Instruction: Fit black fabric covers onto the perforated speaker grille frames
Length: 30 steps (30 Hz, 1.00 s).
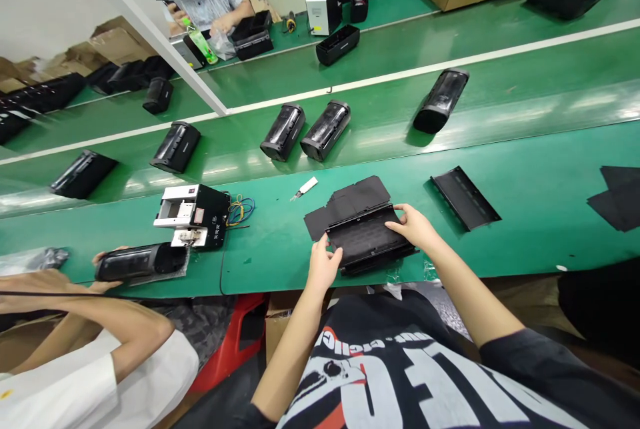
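In front of me a black plastic panel (367,239), curved like a shallow trough, lies above another dark panel at the table's near edge. My left hand (324,263) grips its left end between thumb and fingers. At the opposite end, my right hand (409,225) has its thumb on the inside and its fingers at the far rim. Just beyond the panel are flat black die-cut sheets (357,197), partly covered by it. Another black panel (465,199) rests by itself to the right of my right hand.
A white-handled tool (305,187) lies on the green table. Left of me stands a small machine (195,215) with coiled wires; a co-worker beside it holds a black speaker housing (140,262). More housings (326,130) sit on the conveyor (380,122). Dark sheets (617,199) lie far right.
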Each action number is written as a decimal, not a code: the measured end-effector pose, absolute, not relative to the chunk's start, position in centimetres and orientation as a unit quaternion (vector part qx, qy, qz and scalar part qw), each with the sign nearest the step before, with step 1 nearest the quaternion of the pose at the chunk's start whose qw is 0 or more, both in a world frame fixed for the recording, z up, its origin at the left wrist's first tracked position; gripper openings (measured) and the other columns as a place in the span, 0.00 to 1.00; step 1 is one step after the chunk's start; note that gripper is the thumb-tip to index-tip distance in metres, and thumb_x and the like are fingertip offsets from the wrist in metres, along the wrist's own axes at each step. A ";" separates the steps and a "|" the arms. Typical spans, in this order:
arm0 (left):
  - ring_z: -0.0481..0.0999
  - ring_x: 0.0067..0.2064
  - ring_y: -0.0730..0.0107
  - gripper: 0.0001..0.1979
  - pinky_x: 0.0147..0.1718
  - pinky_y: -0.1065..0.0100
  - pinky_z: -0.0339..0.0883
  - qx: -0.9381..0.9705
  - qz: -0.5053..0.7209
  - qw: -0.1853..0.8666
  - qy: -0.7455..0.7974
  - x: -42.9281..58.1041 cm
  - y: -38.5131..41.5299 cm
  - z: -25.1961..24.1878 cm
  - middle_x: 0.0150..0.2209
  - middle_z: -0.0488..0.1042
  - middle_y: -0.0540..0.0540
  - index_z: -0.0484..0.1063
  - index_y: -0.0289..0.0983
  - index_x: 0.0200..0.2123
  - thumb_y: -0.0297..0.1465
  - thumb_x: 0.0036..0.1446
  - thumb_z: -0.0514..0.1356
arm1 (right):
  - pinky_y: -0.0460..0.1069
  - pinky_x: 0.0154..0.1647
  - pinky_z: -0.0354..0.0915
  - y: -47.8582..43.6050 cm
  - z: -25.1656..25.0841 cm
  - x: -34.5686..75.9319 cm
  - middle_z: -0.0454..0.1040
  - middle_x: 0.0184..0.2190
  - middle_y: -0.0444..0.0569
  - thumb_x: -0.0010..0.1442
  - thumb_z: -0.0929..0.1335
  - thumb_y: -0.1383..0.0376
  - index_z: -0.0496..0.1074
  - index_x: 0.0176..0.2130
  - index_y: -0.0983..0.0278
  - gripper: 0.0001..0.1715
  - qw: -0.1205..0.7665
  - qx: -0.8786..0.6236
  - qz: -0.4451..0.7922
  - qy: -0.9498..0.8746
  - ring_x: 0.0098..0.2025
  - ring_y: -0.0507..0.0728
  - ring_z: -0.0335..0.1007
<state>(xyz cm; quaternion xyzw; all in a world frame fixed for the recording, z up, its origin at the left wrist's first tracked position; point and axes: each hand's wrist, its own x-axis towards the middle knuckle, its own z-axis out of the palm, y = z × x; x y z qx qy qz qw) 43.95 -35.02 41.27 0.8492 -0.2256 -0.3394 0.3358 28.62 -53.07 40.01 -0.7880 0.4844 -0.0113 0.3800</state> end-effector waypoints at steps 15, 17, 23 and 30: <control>0.66 0.26 0.82 0.33 0.28 0.75 0.65 0.691 -0.365 0.609 -0.136 46.7 -34.5 46.4 0.36 0.69 0.46 0.66 0.36 0.50 0.29 0.35 0.66 | 0.48 0.28 0.60 -52.9 46.8 27.0 0.63 0.23 0.43 0.44 0.70 0.55 0.67 0.39 0.66 0.24 0.591 -0.704 -0.149 0.365 0.26 0.51 0.60; 0.66 0.28 0.81 0.32 0.31 0.75 0.65 0.683 -0.374 0.611 -0.140 46.6 -34.4 46.9 0.36 0.69 0.46 0.66 0.37 0.50 0.29 0.37 0.66 | 0.48 0.27 0.60 -52.8 47.3 27.0 0.63 0.23 0.43 0.43 0.70 0.55 0.67 0.38 0.66 0.25 0.591 -0.703 -0.151 0.365 0.25 0.51 0.60; 0.67 0.27 0.81 0.29 0.31 0.75 0.65 0.673 -0.394 0.615 -0.118 46.4 -34.6 47.9 0.34 0.69 0.49 0.67 0.38 0.49 0.30 0.39 0.65 | 0.48 0.23 0.61 -52.6 47.6 26.9 0.68 0.23 0.46 0.48 0.66 0.51 0.68 0.39 0.69 0.26 0.622 -0.655 -0.150 0.402 0.22 0.51 0.61; 0.66 0.27 0.79 0.28 0.26 0.77 0.61 0.675 -0.405 0.609 -0.094 46.3 -34.9 47.8 0.35 0.70 0.47 0.67 0.38 0.49 0.31 0.40 0.65 | 0.47 0.21 0.60 -52.9 48.1 26.7 0.67 0.20 0.44 0.46 0.67 0.53 0.71 0.34 0.68 0.22 0.647 -0.629 -0.134 0.410 0.19 0.49 0.60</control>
